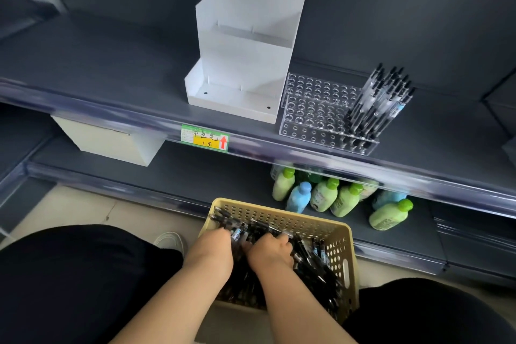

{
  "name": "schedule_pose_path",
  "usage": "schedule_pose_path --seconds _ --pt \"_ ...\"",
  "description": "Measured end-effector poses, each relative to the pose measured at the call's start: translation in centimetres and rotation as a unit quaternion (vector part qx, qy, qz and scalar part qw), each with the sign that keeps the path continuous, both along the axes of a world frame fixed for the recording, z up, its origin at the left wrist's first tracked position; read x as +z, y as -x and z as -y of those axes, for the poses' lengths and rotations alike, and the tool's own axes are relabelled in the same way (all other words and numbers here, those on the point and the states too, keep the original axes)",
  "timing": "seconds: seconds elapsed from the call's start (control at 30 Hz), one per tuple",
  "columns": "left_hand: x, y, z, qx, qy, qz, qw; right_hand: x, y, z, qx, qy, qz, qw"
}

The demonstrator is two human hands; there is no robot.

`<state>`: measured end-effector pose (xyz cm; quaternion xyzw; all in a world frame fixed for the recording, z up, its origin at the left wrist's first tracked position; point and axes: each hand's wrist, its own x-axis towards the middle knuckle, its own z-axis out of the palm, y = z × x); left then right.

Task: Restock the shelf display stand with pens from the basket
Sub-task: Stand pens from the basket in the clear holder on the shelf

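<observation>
Two hands are buried among the pens (315,260) in the basket (279,218), the left hand (215,248) beside the right hand (269,253); any grip cannot be told; the display stand (321,112) is placed above and rightward at the shelf's (111,70) front edge, nearer the right hand.

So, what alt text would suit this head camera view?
Left hand and right hand reach into a yellow basket of pens. On the shelf above, a clear stand holds a pen cluster at its right end, beside a white display.
</observation>
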<state>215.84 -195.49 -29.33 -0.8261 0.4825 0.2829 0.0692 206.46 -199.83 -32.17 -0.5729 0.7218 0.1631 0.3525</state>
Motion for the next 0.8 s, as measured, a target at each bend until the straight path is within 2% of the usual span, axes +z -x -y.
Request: schedule_pose_path --seconds 0.37,0.47,0.53,0.63,0.8 --pt "0.7 -0.5 -1.8 0.021 0.031 -0.048 0.998 -0.3 0.0 0.3 -0.075 0.003 0.045 0.996" --pt "1.1 -0.3 -1.9 0.034 0.058 -0.058 0.996 -0.1 0.3 0.2 -0.087 0.032 0.113 0.989" --pt "1.4 0.0 -2.2 0.043 0.078 -0.075 0.993 0.7 0.7 0.0 -0.121 0.067 0.193 0.971" --pt "2.0 0.6 -2.8 0.062 0.105 -0.111 0.986 2.2 1.6 -1.0 -0.187 0.134 0.313 0.921" --pt "3.1 1.3 -4.0 0.11 0.149 -0.179 0.966 4.8 2.9 -2.5 -0.224 0.23 0.417 0.85"
